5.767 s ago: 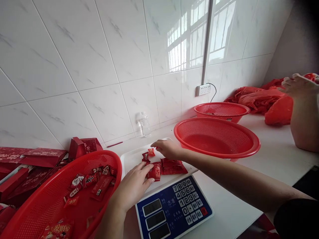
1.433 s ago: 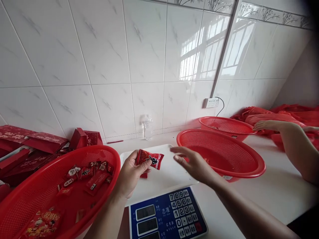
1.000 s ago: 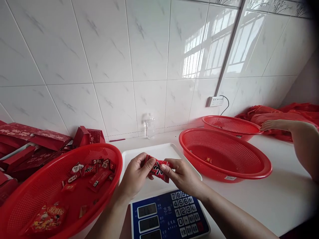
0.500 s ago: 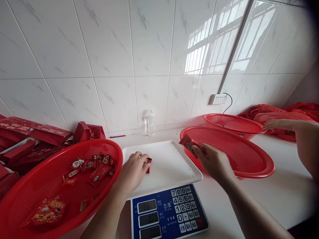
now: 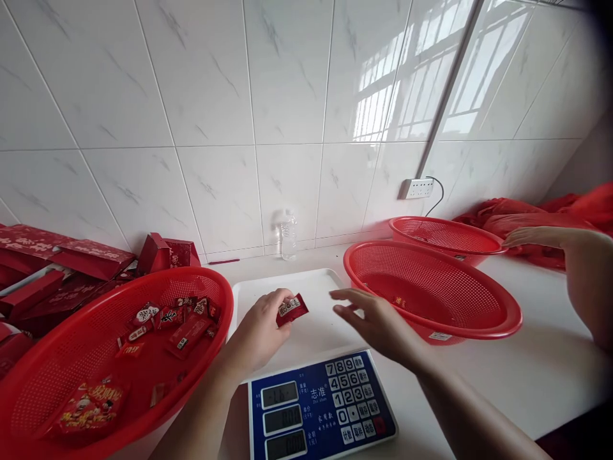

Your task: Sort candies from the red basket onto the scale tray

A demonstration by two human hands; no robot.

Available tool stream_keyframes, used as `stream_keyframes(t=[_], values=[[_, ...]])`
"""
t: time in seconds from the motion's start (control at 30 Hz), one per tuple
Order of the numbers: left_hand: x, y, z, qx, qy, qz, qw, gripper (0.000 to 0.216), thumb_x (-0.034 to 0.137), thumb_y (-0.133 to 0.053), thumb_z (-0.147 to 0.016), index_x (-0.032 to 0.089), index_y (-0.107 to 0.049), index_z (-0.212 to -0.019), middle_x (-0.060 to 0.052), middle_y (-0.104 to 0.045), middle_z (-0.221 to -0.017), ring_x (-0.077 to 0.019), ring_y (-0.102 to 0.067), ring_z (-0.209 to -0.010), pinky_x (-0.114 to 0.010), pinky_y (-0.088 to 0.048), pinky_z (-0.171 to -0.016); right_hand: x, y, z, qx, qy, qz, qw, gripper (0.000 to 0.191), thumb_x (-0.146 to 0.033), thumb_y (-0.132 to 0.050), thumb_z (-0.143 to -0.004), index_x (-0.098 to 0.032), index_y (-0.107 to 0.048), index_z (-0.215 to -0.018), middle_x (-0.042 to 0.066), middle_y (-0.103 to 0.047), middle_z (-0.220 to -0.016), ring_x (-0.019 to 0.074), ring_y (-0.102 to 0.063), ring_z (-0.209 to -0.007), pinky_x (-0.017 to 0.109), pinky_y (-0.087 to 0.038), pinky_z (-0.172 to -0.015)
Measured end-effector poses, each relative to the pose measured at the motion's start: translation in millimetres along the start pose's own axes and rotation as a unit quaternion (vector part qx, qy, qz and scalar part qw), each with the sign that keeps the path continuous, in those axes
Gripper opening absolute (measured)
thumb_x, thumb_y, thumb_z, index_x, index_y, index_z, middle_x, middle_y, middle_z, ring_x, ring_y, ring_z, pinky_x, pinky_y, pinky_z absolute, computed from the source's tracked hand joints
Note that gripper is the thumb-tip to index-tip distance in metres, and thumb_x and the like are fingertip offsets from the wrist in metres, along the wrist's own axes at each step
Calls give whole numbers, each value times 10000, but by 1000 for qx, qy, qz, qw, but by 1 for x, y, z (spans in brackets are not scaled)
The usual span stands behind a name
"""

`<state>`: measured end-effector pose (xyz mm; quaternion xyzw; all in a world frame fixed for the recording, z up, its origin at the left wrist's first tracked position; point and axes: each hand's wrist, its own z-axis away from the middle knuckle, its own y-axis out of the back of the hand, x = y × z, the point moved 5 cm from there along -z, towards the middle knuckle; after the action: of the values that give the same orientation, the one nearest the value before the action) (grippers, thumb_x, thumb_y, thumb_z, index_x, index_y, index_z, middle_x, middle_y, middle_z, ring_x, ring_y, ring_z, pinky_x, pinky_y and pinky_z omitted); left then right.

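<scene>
My left hand (image 5: 258,326) pinches a small red candy packet (image 5: 292,309) and holds it up over the white scale tray (image 5: 316,289). A little to the right of the packet, my right hand (image 5: 373,319) hovers with its fingers spread and nothing in it. The blue scale panel (image 5: 320,409) with keypad and displays lies just below both hands. A large red basket (image 5: 57,377) on the left holds several red candy packets. Another red basket (image 5: 479,313) on the right holds a few small packets (image 5: 398,300).
A third red basket (image 5: 445,233) stands behind the right one. Red boxes (image 5: 62,268) pile up at the far left. A clear bottle (image 5: 288,235) and a wall socket (image 5: 416,188) are by the tiled wall. Another person's arm (image 5: 575,255) reaches toward red bags (image 5: 517,223).
My right hand dropped its packet into the right basket and came back empty toward the tray. My left hand lifted a small packet off the tray.
</scene>
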<state>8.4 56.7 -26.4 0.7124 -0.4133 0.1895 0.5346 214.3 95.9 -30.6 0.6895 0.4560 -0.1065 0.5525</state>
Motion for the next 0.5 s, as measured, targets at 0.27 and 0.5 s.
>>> stream_keyframes(t=[0.27,0.5], values=[[36,8,10,24,-70,57,996,335,149,-621,-786,305,-602,-1082,-24,-641,-1111,-232,-577,-1052,-355,-441,-920,-44,-38,-3,-73,25,-199,977,430,-550,-434,-901,-180,-605,-766,29,-629,-696,135,-563,-636,257,-444,-562],[31,4,5,-58,6,187,981,173,354,-564,-884,217,-665,-857,-38,-693,-829,-197,-640,-824,-297,-487,-762,-47,-37,0,-66,39,-241,968,439,-564,-430,-902,-189,-646,-834,36,-640,-709,135,-574,-650,242,-438,-541]])
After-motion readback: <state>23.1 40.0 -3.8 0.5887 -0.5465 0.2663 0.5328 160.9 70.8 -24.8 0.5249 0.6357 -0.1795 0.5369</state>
